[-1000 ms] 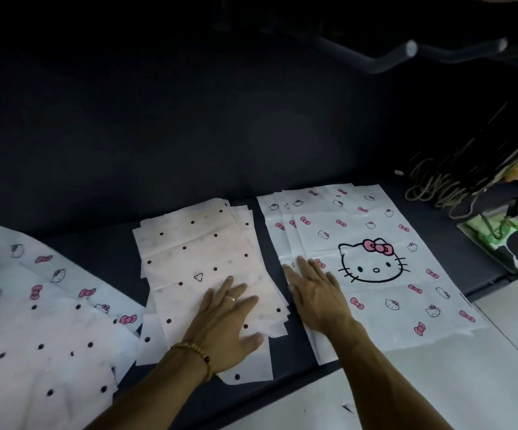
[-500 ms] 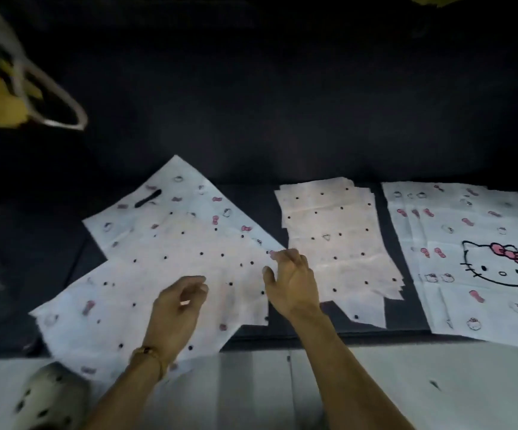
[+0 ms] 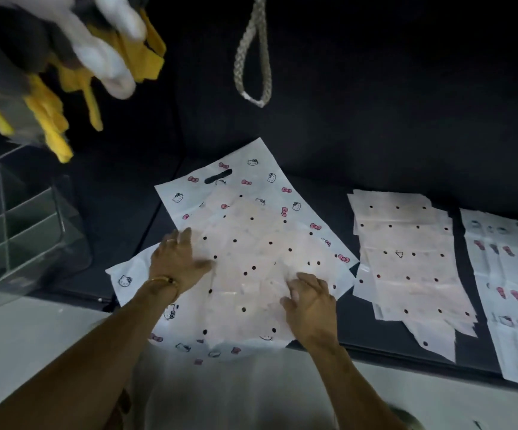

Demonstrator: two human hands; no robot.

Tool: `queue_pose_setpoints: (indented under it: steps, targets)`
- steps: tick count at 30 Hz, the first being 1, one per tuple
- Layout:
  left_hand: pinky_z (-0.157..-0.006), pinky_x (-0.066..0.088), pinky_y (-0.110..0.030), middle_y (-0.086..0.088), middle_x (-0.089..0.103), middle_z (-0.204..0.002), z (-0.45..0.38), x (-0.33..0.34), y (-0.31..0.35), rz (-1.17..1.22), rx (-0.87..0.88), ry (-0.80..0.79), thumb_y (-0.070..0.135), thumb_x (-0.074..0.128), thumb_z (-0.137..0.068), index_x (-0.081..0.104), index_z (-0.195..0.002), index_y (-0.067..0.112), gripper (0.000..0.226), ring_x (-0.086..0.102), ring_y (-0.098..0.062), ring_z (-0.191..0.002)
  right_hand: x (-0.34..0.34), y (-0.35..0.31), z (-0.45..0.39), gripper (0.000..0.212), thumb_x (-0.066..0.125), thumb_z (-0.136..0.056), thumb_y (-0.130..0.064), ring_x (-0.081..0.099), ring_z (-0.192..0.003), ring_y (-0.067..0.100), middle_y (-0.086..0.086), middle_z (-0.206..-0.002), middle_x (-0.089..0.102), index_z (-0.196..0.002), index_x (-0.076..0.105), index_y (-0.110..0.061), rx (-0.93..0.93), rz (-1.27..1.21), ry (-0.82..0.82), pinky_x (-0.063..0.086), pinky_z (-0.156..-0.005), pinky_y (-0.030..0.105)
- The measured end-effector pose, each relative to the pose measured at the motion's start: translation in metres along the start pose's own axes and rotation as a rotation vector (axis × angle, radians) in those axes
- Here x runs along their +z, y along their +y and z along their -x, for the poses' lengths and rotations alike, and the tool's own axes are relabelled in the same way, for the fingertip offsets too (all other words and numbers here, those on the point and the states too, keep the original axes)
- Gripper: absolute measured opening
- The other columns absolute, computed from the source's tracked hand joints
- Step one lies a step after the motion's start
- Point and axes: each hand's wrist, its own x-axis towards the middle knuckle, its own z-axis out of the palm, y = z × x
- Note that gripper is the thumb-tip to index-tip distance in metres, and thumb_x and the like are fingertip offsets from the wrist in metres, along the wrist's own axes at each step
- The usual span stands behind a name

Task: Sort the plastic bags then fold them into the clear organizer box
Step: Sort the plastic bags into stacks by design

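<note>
Our left hand (image 3: 177,262) lies flat, fingers spread and straight, on the left edge of a pale pink polka-dot bag (image 3: 251,268) that tops the unsorted pile directly under both hands. Our right hand (image 3: 310,302) rests on the same bag's lower right part, fingers bent and pressing into the plastic; we cannot tell whether they pinch a fold of it. A gold bracelet (image 3: 161,280) circles the left wrist and a ring shows on one left finger.

Beneath the polka-dot bag, a larger white cat-and-bow printed bag (image 3: 261,178) sticks out beyond the hands, its black handle slot at the far end. Another white printed bag (image 3: 127,274) pokes out just left of the left hand.

To the right of the right hand, apart from the pile, sits a sorted stack of polka-dot bags (image 3: 406,259). Further right, at the frame's edge, lies a stack of cat-print bags (image 3: 505,290), blurred.

Well left of the left hand stands the clear organizer box (image 3: 28,231), its inner dividers visible.

Everything lies on a dark table (image 3: 360,324) with a pale front edge nearest us. Above the hands hangs a braided rope loop (image 3: 253,57); up to the left, blurred yellow and white items (image 3: 102,57) dangle.
</note>
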Motion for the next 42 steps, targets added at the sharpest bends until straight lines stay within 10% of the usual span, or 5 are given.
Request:
queue_pose_setpoints:
  steps: [9, 16, 21, 31, 42]
  targets:
    - [-0.089, 0.035, -0.04, -0.003, 0.06, -0.106, 0.002, 0.004, -0.018, -0.066, 0.12, 0.214, 0.03, 0.073, -0.075, 0.051, -0.125, 0.021, 0.055, 0.055, -0.026, -0.102, -0.009, -0.021, -0.024, 0.006, 0.042, -0.1, -0.018, 0.051, -0.061, 0.006, -0.008, -0.071, 0.053, -0.096, 0.047, -0.02, 0.181, -0.445, 0.155, 0.032, -0.04, 0.011]
    - [-0.095, 0.039, -0.045, -0.011, 0.045, -0.133, -0.004, -0.006, -0.027, -0.033, 0.213, 0.31, 0.032, 0.077, -0.071, 0.043, -0.138, 0.014, 0.077, 0.04, -0.032, -0.119, -0.016, -0.018, -0.046, 0.015, 0.047, -0.099, -0.018, 0.053, -0.063, 0.011, 0.001, -0.081, 0.058, -0.106, 0.06, -0.017, 0.179, -0.536, -0.012, 0.04, -0.055, 0.023]
    - [-0.118, 0.006, -0.039, 0.013, 0.003, -0.157, -0.023, 0.011, 0.008, -0.2, 0.539, -0.143, 0.054, 0.062, -0.081, 0.003, -0.151, 0.035, 0.094, -0.002, -0.015, -0.146, -0.03, -0.001, -0.044, 0.005, 0.069, -0.085, -0.026, 0.064, -0.062, 0.016, -0.001, -0.072, 0.07, -0.082, 0.07, -0.023, 0.256, -0.727, -0.099, 0.048, -0.052, 0.022]
    - [-0.051, 0.043, -0.023, 0.005, 0.057, -0.062, -0.029, -0.02, 0.049, 0.652, 0.294, 0.078, 0.008, 0.053, -0.087, 0.062, -0.078, 0.013, 0.014, 0.049, -0.011, -0.052, -0.068, -0.008, -0.034, 0.016, 0.064, -0.09, -0.027, 0.068, -0.092, 0.004, -0.012, -0.096, 0.074, -0.097, 0.075, -0.037, 0.108, -0.858, -0.355, 0.051, -0.077, 0.015]
    - [-0.09, 0.052, -0.038, -0.004, 0.07, -0.107, 0.014, -0.101, 0.04, 1.032, 0.183, 0.054, 0.017, 0.052, -0.097, 0.063, -0.113, 0.009, 0.021, 0.066, -0.021, -0.1, -0.135, -0.068, -0.019, 0.026, 0.051, -0.095, -0.011, 0.065, -0.108, 0.009, -0.006, -0.105, 0.073, -0.104, 0.068, -0.029, -0.143, -1.005, -0.364, 0.048, -0.093, 0.039]
